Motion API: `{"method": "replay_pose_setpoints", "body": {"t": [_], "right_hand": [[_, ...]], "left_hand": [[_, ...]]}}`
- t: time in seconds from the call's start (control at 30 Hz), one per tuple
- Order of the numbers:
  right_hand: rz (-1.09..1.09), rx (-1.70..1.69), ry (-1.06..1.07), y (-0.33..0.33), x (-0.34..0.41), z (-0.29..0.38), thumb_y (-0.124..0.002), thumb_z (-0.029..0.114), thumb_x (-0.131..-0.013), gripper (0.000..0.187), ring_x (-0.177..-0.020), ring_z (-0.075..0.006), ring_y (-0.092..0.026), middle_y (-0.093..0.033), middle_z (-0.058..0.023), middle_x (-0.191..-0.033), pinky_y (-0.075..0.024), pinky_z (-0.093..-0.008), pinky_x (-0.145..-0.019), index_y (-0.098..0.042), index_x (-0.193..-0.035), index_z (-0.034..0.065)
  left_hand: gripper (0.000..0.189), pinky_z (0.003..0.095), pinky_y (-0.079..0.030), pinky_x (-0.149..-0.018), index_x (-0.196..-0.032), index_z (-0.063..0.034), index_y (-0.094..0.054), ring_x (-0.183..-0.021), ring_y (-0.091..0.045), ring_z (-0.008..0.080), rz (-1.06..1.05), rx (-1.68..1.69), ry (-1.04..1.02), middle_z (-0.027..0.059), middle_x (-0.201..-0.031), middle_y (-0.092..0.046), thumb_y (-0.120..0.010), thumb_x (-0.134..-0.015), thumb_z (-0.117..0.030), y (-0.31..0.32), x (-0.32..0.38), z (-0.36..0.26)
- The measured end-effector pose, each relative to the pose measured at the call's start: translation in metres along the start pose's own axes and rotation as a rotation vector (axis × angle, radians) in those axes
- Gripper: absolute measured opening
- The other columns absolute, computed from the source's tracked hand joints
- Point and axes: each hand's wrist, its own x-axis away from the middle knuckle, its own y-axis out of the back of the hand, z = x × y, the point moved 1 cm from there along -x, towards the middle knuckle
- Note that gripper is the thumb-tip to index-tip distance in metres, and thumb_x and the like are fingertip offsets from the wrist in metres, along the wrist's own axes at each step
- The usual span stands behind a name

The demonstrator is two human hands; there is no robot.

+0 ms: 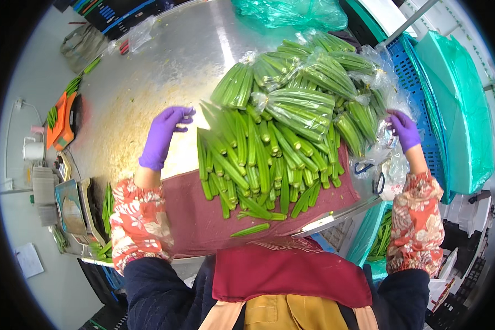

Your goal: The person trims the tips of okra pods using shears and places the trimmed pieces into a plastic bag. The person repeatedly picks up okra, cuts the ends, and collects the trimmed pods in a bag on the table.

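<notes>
My left hand (168, 134), in a purple glove, is raised over the steel table left of a heap of loose okra pods (268, 165). Its fingers are partly bent and apart, holding nothing. A few pods (214, 117) just right of it look blurred. The loose okra lies mostly on a dark red cloth (189, 214). Behind and on top of it are several tied clear bags of okra (299, 109). My right hand (403, 128), gloved too, is beside clear plastic bags (390, 165) at the table's right edge; whether its fingertips pinch any plastic is unclear.
Scissors with dark handles (373, 177) lie near the right edge. Beyond stand a blue plastic crate (427, 119) and a green-lined box (453, 115). Farther left are an orange tray (57, 123) with okra and a scale (72, 202). Green plastic (288, 14) lies at the back.
</notes>
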Motion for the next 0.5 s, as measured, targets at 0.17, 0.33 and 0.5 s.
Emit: {"method": "replay_pose_setpoints", "body": {"t": [0.17, 0.33, 0.5], "right_hand": [[0.21, -0.024, 0.102, -0.056, 0.088, 0.017, -0.053, 0.018, -0.087, 0.026, -0.069, -0.0072, -0.055, -0.062, -0.0025, -0.085, -0.044, -0.0202, -0.063, -0.06, -0.108, 0.0042], [0.287, 0.027, 0.211, -0.148, 0.153, 0.033, -0.055, 0.015, -0.084, 0.017, -0.073, -0.0153, -0.06, -0.063, -0.0083, -0.082, -0.0463, -0.0257, -0.067, -0.063, -0.094, 0.0036], [0.302, 0.173, 0.381, -0.228, 0.232, 0.027, -0.059, 0.019, -0.081, 0.016, -0.075, -0.0317, -0.058, -0.06, -0.0142, -0.08, -0.0461, -0.0356, -0.067, -0.061, -0.085, 0.0034]], "left_hand": [[0.027, 0.0263, -0.046, -0.075, -0.099, -0.0027, -0.06, -0.086, -0.06, 0.014, -0.077, 0.098, 0.095, 0.0085, -0.099, -0.064, -0.049, -0.087, -0.024, 0.003, 0.069, 0.055], [0.026, 0.0239, -0.045, -0.074, -0.1, -0.0023, -0.061, -0.085, -0.059, 0.0125, -0.058, 0.217, 0.137, 0.0071, -0.098, -0.064, -0.048, -0.089, -0.021, -0.013, 0.116, 0.089], [0.027, 0.0243, -0.045, -0.075, -0.101, -0.0003, -0.06, -0.087, -0.059, 0.0129, 0.024, 0.251, 0.126, 0.0082, -0.099, -0.063, -0.046, -0.091, -0.02, -0.015, 0.161, 0.107]]}}
